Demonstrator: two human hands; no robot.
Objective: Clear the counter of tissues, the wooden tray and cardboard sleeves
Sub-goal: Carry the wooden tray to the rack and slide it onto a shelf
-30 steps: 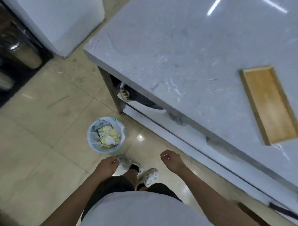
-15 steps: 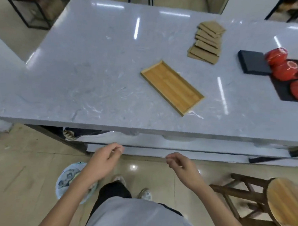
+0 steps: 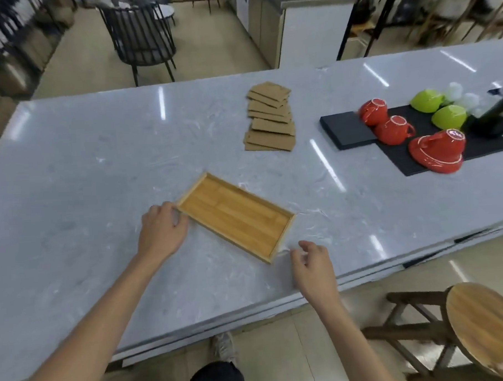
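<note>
— Where is the tray?

— The shallow rectangular wooden tray (image 3: 235,217) lies flat and slantwise on the pale grey marbled counter (image 3: 85,168), not far from the counter's near edge. Take the tray as the landmark. The person's left hand (image 3: 162,231) is at its far-left short end, fingers curled against that rim; they seem to touch it, but I cannot tell whether they have closed on it. The right hand (image 3: 312,264) hovers just beside the near-right corner, fingers (image 3: 304,245) loosely apart, holding nothing.

— And the cardboard?

— Beyond the tray, well apart from it, the flat brown cardboard sleeves (image 3: 270,120) lie in an overlapping fanned row toward the counter's far edge.

— How much room is there?

— To the left of the tray the counter runs bare all the way to its end. Between the tray and the sleeves the stone is bare too. To the right and beyond it, a black rectangular mat (image 3: 415,138) carries upturned red ceramic cups (image 3: 394,129) and lime-green ones (image 3: 449,117), with a dark bottle (image 3: 495,116) past them.

— Off the counter?

— A round-topped wooden stool (image 3: 487,327) stands on the floor below the near edge, right of the tray. A black slatted metal chair (image 3: 141,36) stands beyond the far edge.
</note>
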